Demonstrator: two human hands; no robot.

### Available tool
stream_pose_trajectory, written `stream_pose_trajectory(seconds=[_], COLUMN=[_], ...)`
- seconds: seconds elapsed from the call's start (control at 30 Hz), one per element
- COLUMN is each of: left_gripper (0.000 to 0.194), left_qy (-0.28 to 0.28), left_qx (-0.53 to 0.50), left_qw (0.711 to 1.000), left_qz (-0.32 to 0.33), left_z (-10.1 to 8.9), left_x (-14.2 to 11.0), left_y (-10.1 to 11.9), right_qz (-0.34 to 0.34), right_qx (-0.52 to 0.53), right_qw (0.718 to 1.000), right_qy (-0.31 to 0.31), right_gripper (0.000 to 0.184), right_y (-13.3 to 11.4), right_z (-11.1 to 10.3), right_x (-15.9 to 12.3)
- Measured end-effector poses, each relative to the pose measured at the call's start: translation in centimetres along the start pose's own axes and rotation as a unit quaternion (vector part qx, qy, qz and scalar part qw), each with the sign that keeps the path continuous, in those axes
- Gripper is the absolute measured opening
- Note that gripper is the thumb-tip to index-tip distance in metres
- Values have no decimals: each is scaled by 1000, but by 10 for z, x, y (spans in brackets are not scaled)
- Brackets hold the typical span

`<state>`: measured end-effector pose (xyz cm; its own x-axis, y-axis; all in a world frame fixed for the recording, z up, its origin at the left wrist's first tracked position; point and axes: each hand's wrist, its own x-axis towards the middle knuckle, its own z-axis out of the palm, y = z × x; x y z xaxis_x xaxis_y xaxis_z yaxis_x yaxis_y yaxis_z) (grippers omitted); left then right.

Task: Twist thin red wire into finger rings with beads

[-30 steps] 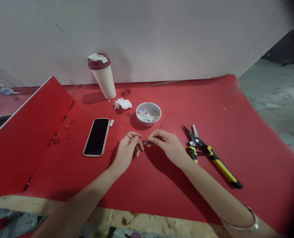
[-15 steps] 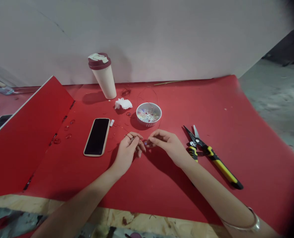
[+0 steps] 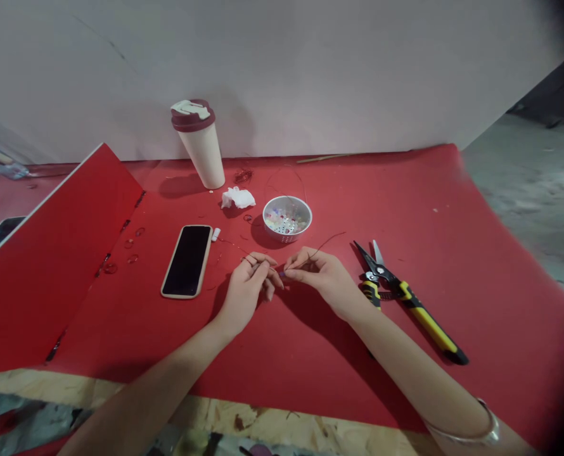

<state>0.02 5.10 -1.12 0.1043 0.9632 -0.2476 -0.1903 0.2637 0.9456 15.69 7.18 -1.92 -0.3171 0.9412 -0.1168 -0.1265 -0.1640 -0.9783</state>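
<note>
My left hand [image 3: 248,289] and my right hand [image 3: 317,273] meet above the red mat, with the fingertips of each pinching a thin dark wire [image 3: 322,243]. A small purple bead [image 3: 281,273] sits on the wire between my hands, partly hidden by my fingers. The wire's free end curves up and right from my right hand. A small loop of wire shows at my left fingertips. Nearest my right hand lie yellow-and-black handled snips [image 3: 396,290], their blades open, and my left hand is near a black smartphone [image 3: 187,261].
A perforated white bowl [image 3: 287,199] of mixed beads stands above my hands. Behind it are a cream tumbler with a maroon lid [image 3: 200,152], a crumpled tissue [image 3: 237,198] and tangled red wire [image 3: 243,176]. Small wire rings [image 3: 132,258] lie on the folded mat's left.
My hands have drawn slightly closer around the bead. The wire's free end has swung from pointing up to pointing right. The view has shifted slightly.
</note>
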Motion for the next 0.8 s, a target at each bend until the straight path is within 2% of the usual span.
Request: stream_pose_trajectory(seconds=[0.37,0.8], left_gripper=[15,24], left_qy=[-5,16], left_qx=[-3,75], left_qw=[1000,997], left_qz=[16,32], left_z=[-2,-7], left_x=[0,1], left_y=[-1,-1], right_qz=[8,50], right_qx=[8,127], right_qw=[999,987], right_qy=[50,84], right_gripper=[25,24], right_y=[5,4], right_z=[-4,-6], right_x=[2,4])
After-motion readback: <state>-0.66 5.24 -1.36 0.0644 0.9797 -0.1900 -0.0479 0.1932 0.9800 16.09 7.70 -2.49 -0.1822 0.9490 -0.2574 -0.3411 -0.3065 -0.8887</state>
